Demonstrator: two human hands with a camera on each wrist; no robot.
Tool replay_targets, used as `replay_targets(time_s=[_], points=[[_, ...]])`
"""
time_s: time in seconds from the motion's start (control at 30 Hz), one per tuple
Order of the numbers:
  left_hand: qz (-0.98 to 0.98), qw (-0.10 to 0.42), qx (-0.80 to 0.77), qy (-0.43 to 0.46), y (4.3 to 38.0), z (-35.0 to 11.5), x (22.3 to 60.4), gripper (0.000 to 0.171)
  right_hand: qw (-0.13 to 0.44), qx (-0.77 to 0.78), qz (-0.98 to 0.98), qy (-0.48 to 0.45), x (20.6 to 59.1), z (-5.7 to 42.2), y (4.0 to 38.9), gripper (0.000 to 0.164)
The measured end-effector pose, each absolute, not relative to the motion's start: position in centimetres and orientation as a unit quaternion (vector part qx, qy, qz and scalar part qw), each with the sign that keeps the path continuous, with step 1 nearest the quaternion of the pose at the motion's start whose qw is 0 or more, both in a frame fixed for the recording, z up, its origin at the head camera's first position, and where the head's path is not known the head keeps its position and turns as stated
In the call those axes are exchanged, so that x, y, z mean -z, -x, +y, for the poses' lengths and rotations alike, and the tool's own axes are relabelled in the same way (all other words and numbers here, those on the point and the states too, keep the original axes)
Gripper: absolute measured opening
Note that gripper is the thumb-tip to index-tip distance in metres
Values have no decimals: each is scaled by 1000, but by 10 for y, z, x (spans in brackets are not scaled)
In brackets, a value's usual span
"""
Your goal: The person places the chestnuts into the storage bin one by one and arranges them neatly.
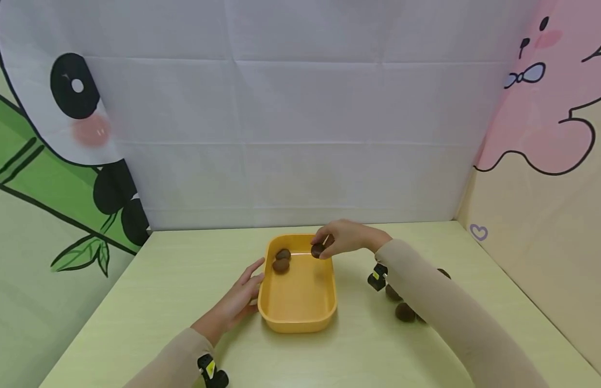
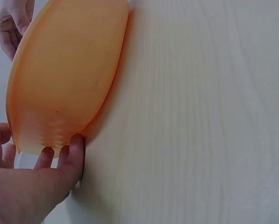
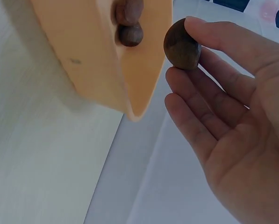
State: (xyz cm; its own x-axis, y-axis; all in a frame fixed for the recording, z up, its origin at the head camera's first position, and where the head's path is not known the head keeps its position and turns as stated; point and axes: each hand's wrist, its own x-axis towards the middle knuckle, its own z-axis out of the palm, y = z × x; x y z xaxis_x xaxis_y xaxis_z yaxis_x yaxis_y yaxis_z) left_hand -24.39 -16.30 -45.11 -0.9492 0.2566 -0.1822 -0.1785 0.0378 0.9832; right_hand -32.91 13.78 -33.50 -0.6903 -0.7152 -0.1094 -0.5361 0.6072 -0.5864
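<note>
A yellow-orange plastic tray (image 1: 296,307) sits on the table, two brown chestnuts (image 1: 281,265) lying near its far left corner. My right hand (image 1: 348,237) pinches another chestnut (image 3: 182,45) between thumb and fingertips, above the tray's far right side. In the right wrist view, that chestnut is dark and rounded, close to the tray rim (image 3: 135,114). My left hand (image 1: 237,299) rests its loosely extended fingers against the tray's left side. The left wrist view shows those fingertips (image 2: 76,142) at the outer wall of the tray.
Several more chestnuts (image 1: 405,312) lie on the table to the right, partly hidden under my right sleeve (image 1: 441,302). A white cloth backdrop (image 1: 300,134) stands behind the table (image 1: 174,280), with cartoon-printed panels at the left and right.
</note>
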Motion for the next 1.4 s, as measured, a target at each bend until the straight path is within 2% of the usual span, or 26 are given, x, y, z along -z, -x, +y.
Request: replay_targets(time_s=[0.63, 0.97, 1.4], points=[[704, 158, -692, -33, 244, -163, 452, 56, 192, 221, 895, 338, 365, 59, 337, 36], [702, 162, -693, -29, 247, -164, 453, 55, 205, 221, 896, 325, 382, 42, 337, 40], [697, 164, -697, -33, 245, -166, 453, 56, 206, 219, 911, 283, 395, 32, 329, 33]])
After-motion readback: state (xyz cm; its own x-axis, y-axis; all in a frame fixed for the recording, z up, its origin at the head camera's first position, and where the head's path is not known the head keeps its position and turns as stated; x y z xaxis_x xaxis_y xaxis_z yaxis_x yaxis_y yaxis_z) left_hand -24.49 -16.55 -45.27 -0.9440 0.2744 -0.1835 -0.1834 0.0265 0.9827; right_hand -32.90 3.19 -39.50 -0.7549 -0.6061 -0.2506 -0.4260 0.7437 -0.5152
